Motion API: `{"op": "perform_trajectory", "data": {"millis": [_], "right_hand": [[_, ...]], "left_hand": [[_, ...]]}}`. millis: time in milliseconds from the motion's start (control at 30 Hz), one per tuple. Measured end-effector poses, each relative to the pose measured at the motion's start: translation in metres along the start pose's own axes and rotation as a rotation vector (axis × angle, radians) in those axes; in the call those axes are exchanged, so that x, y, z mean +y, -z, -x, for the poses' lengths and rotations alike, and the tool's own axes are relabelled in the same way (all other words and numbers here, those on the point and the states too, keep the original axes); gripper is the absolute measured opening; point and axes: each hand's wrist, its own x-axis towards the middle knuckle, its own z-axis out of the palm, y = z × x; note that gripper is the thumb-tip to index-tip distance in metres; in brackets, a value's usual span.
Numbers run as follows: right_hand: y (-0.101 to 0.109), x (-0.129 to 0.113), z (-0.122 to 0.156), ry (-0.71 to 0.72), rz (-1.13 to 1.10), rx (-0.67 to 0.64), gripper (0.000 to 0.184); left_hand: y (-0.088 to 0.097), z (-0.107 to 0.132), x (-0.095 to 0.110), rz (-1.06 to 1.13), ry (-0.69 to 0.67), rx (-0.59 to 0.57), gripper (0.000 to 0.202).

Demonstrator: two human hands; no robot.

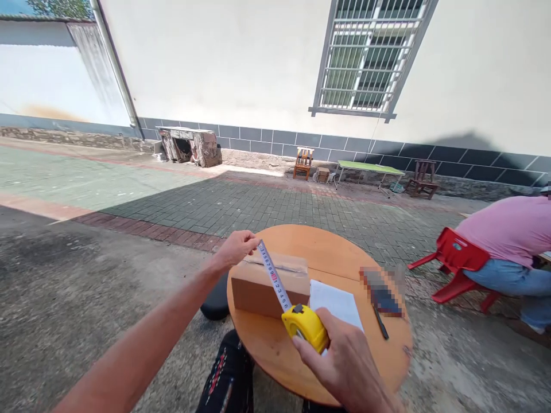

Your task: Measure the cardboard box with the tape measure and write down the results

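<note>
A taped cardboard box [258, 287] lies on a round wooden table [336, 246]. My left hand [236, 249] is closed in a pinch on the free end of a white measuring tape blade [274, 281] at the box's far left corner. The blade runs diagonally across the box top to a yellow tape measure case [305, 326], which my right hand [344, 361] grips at the near edge of the box. A white sheet of paper [336, 304] lies just right of the box, with a black pen [380, 322] beside it.
A blurred flat object [382, 289] lies on the table's right side. A person in a pink shirt [512, 229] sits on a red plastic chair [456, 261] at the right. A green folding table [369, 168], wooden chairs and a stone bench stand along the far wall.
</note>
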Motion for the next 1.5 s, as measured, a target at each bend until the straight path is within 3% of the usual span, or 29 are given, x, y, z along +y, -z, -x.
{"op": "perform_trajectory", "data": {"millis": [167,400,633,900,1067,1333,1500], "right_hand": [[-0.028,-0.020,-0.009,0.000,0.076,0.161,0.040],[-0.027,-0.046,-0.029,-0.115,0.070,0.011,0.031],[-0.039,-0.046,-0.027,-0.149,0.036,-0.070,0.038],[-0.052,-0.056,-0.020,-0.157,0.022,-0.009,0.049],[-0.050,-0.055,-0.018,-0.190,-0.044,-0.004,0.042],[-0.059,-0.042,-0.012,-0.328,-0.489,-0.063,0.025],[-0.074,-0.043,-0.012,-0.378,-0.759,0.004,0.030]], "left_hand": [[-0.034,-0.034,0.001,-0.132,-0.064,-0.136,0.026],[-0.064,-0.050,-0.012,-0.260,-0.087,-0.272,0.031],[-0.065,-0.039,-0.024,-0.267,-0.094,-0.315,0.030],[-0.063,-0.040,-0.022,-0.286,-0.101,-0.381,0.028],[-0.064,-0.039,-0.021,-0.278,-0.107,-0.368,0.028],[-0.059,-0.033,-0.016,-0.184,-0.159,-0.336,0.027],[-0.060,-0.032,-0.018,-0.156,-0.171,-0.329,0.027]]}}
